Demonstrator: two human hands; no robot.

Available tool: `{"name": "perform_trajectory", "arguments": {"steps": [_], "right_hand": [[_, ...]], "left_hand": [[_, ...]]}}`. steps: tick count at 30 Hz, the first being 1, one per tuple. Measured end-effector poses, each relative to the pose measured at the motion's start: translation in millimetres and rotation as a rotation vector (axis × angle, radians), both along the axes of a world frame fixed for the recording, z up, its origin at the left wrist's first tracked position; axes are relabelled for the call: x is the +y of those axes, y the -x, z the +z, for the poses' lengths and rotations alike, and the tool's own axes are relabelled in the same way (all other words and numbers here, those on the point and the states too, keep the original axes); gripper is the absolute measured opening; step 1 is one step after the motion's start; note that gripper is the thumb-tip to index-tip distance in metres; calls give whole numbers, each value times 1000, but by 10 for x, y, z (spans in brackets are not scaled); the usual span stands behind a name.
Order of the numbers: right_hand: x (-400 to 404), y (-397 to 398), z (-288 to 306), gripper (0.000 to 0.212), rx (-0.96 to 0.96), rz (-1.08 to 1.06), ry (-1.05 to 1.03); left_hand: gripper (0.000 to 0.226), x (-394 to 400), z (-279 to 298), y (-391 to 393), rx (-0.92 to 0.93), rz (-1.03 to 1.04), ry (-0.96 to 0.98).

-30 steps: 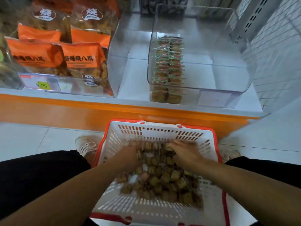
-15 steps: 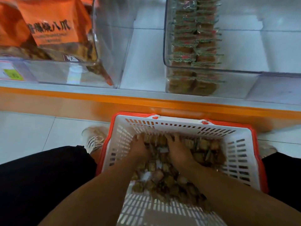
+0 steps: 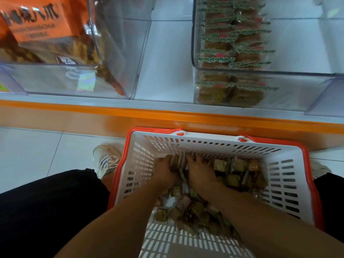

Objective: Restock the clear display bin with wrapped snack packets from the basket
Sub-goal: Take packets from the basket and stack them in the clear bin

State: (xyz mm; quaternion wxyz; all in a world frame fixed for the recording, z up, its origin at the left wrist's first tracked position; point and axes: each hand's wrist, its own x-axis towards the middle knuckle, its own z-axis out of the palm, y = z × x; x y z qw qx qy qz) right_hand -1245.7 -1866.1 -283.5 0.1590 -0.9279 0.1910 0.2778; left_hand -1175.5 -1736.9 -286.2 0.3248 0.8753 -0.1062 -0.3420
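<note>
both my hands are down in the basket [image 3: 290,175], at its far left corner. my left hand [image 3: 164,171] and my right hand [image 3: 200,173] face each other with a short row of snack packets [image 3: 179,162] squeezed between them, and my fingers [image 3: 191,158] curl round the ends of that row, so both hands are gripping packets. the packets in the row stand on edge, side by side, and the row runs left to right from one palm to the other.

the rest of the loose packets [image 3: 234,174] lie in the basket to the right of my hands and nearer to me, under my forearms, jumbled at all angles.

what matters next is where the clear bin [image 3: 214,70] sits from the basket: it is up on the shelf [image 3: 165,71] past the basket's far rim, and a little to the right of my hands. so i judge the lift goes up, forward over the orange shelf edge [image 3: 93,108], and slightly right. my right hand is the nearer one to the bin. the packets already in the bin lie stacked along its left wall in rows that run away from me, so i would likely turn my row to match that line. the right part of the bin looks bare. if i ease the squeeze, the middle packets could drop.
</note>
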Motion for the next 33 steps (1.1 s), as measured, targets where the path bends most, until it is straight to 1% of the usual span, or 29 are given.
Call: {"name": "perform_trajectory", "arguments": {"steps": [2, 4, 6, 8, 9, 12, 15, 17, 18, 20, 23, 24, 25, 26, 27, 28, 30, 31, 33], "right_hand": [[1, 0, -18, 80, 33, -13, -33], [-7, 4, -2, 79, -9, -82, -108], [-40, -5, 63, 77, -75, -97, -143], [-73, -16, 166, 72, -123, -107, -157], [-91, -29, 234, 69, -136, -133, -188], [-164, -73, 486, 65, -152, -157, -335], [-254, -155, 869, 56, -52, -85, -460], [-331, -188, 1170, 46, 44, -40, -473], [-373, -190, 1335, 45, 82, -37, -475], [-450, -175, 1703, 49, 116, 2, -440], [-549, -127, 2352, 45, 114, 94, -445], [-582, -95, 2579, 48, 107, 104, -476], [-625, -67, 2799, 55, 98, 73, -533], [-677, -28, 3014, 61, 80, 20, -605], [-729, 17, 3225, 61, 47, -30, -687], [-785, 61, 3425, 58, 1, -69, -758], [-888, 118, 3762, 50, -113, -87, -837], [-932, 148, 3902, 47, -178, -97, -866], [-1024, 199, 4109, 46, -295, -140, -921]], "left_hand": [[59, -35, 3, 88, 84, 8, 11], [69, -63, 0, 168, 137, -9, 64], [87, -68, 8, 187, 157, -29, 125], [103, -66, 80, 144, 235, -11, 147], [105, -69, 138, 118, 287, 6, 149], [103, -77, 358, 45, 387, -5, 179], [86, -28, 646, -16, 368, -42, 293], [73, 6, 931, -42, 393, -77, 343], [68, 12, 1072, -61, 417, -100, 348], [67, -22, 1358, -119, 471, -149, 316], [70, -81, 1903, -224, 569, -265, 271], [75, -91, 2118, -260, 610, -296, 265], [80, -87, 2351, -296, 636, -337, 267], [80, -87, 2586, -335, 654, -392, 283], [74, -80, 2826, -368, 677, -452, 313], [63, -70, 3061, -402, 712, -499, 354], [42, -56, 3481, -449, 772, -529, 442], [44, -69, 3638, -484, 778, -504, 482], [60, -122, 3835, -544, 775, -454, 553]]}}
